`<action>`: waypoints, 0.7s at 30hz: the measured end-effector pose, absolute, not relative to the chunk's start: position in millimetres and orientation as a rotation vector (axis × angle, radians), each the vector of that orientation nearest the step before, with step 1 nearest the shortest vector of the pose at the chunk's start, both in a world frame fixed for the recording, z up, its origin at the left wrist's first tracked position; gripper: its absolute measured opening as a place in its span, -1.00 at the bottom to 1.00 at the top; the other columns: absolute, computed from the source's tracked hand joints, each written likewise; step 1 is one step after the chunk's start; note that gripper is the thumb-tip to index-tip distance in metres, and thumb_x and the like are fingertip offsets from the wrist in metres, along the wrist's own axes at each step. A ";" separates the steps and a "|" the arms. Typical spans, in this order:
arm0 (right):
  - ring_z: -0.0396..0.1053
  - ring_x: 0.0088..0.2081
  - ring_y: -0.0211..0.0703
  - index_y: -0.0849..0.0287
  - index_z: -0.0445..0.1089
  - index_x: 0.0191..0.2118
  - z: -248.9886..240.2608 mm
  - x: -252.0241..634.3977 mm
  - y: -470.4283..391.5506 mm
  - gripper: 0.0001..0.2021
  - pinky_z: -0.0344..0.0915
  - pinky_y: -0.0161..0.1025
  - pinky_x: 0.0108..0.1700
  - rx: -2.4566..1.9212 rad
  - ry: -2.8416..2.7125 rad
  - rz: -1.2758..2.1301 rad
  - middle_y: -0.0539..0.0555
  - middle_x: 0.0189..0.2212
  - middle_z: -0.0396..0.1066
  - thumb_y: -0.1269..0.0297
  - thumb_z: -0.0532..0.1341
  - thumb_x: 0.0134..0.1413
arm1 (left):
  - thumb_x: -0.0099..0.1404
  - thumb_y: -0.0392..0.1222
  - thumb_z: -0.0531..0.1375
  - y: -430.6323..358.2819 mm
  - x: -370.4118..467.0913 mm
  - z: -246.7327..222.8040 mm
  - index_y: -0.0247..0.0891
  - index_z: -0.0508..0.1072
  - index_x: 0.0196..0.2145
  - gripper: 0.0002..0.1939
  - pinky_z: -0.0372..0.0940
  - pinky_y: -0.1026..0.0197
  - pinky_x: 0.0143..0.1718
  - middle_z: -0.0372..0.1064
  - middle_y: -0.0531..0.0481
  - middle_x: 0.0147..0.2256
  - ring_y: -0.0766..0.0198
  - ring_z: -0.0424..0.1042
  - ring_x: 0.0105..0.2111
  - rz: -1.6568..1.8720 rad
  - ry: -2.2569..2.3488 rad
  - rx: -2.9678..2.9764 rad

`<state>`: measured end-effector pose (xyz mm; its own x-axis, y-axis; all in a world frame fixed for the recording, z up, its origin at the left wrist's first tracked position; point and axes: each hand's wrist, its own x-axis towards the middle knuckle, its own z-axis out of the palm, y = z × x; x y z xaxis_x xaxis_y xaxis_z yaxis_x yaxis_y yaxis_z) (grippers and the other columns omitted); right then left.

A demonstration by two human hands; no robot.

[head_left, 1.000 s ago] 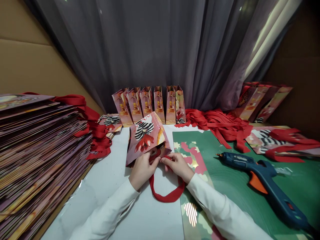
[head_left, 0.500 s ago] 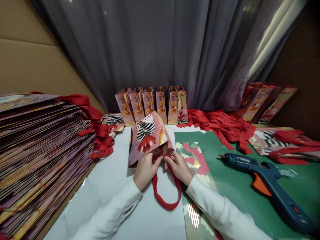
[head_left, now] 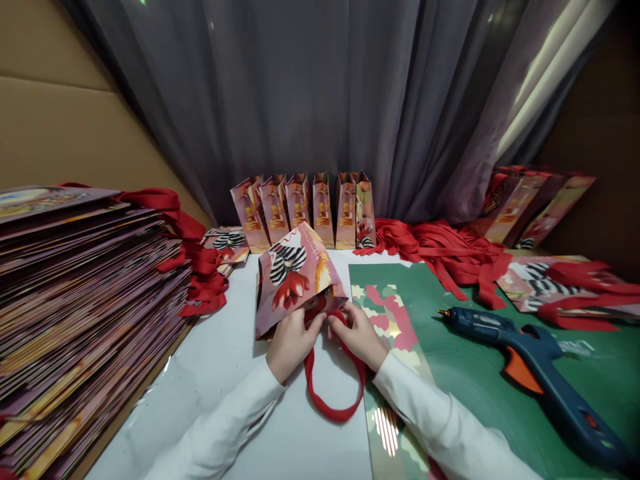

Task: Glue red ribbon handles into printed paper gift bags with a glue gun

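A paper gift bag (head_left: 295, 273) with a striped bow and red petals printed on it lies tilted in front of me, its mouth towards me. My left hand (head_left: 293, 340) pinches the mouth edge near one end of a red ribbon handle (head_left: 335, 413). Close beside it, my right hand (head_left: 360, 337) is closed on the ribbon at the bag's opening. The ribbon hangs in a loop below both hands, over the white tabletop (head_left: 320, 453). My fingertips partly hide where ribbon and bag meet.
On the left rises a tall stack of flat printed bags (head_left: 90, 320). Several upright gift bags (head_left: 323, 210) line the back. Red ribbons (head_left: 440, 247) lie heaped behind a green mat (head_left: 450, 400), which carries a blue glue gun (head_left: 540, 373). A patterned sheet (head_left: 395, 333) borders the mat.
The bag has turned and shifted slightly to the left between my fingers. The ribbon loop has widened a little to the right. Both hands stay nearly in place.
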<state>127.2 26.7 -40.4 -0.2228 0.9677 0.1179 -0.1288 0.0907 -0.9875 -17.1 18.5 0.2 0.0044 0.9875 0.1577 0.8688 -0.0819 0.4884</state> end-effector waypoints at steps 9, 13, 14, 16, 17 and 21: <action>0.30 -0.63 -0.23 0.12 0.25 -0.25 -50.8 122.6 25.4 -0.83 0.24 -0.28 -0.51 -1.020 -1.274 1.324 -0.10 -0.69 0.34 0.15 0.12 0.13 | 0.27 -0.11 0.16 18.1 -18.1 0.5 -0.24 0.40 -0.46 -0.80 0.22 0.24 -0.45 0.41 -0.01 -0.54 0.17 0.45 -0.50 0.679 1.912 2.090; 0.33 -0.64 -0.23 0.14 0.23 -0.22 -49.4 123.2 23.3 -0.78 0.19 -0.31 -0.55 -1.001 -1.293 1.339 -0.09 -0.68 0.38 0.10 0.13 0.13 | 0.27 -0.09 0.16 17.8 -18.0 -0.7 -0.24 0.38 -0.50 -0.77 0.20 0.23 -0.46 0.41 -0.03 -0.55 0.15 0.46 -0.49 0.674 1.942 2.083; 0.36 -0.62 -0.21 0.14 0.22 -0.21 -48.2 123.8 23.0 -0.76 0.21 -0.31 -0.54 -0.977 -1.306 1.359 -0.08 -0.67 0.40 0.08 0.13 0.13 | 0.27 -0.09 0.15 17.5 -17.9 -1.0 -0.24 0.38 -0.49 -0.77 0.21 0.22 -0.44 0.43 -0.05 -0.53 0.13 0.47 -0.46 0.677 1.951 2.080; 0.43 -0.56 -0.17 0.14 0.21 -0.19 -45.7 125.2 23.1 -0.73 0.28 -0.28 -0.47 -0.923 -1.330 1.397 -0.07 -0.64 0.43 0.06 0.13 0.14 | 0.27 -0.09 0.15 16.9 -17.5 -1.5 -0.25 0.38 -0.46 -0.78 0.23 0.20 -0.39 0.47 -0.10 -0.46 0.09 0.50 -0.39 0.689 1.959 2.074; 0.46 -0.53 -0.16 0.15 0.20 -0.18 -44.7 125.8 23.4 -0.73 0.32 -0.26 -0.42 -0.902 -1.344 1.400 -0.07 -0.63 0.44 0.05 0.13 0.14 | 0.27 -0.09 0.15 16.6 -17.4 -1.8 -0.25 0.38 -0.46 -0.79 0.24 0.20 -0.38 0.48 -0.11 -0.43 0.08 0.51 -0.37 0.695 1.960 2.071; 0.49 -0.46 -0.14 0.15 0.22 -0.17 -42.9 127.6 24.8 -0.72 0.37 -0.20 -0.29 -0.885 -1.411 1.363 -0.05 -0.59 0.46 0.05 0.14 0.15 | 0.26 -0.08 0.14 16.0 -16.3 -3.1 -0.21 0.28 -0.53 -0.74 0.24 0.18 -0.39 0.44 -0.09 -0.49 0.08 0.49 -0.41 0.724 1.965 2.043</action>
<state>127.6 24.8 -42.9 -0.2868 0.9471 0.1442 -0.1115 0.1165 -0.9869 -16.3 16.0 -3.1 -0.0128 0.9802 0.1978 0.8744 -0.0849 0.4777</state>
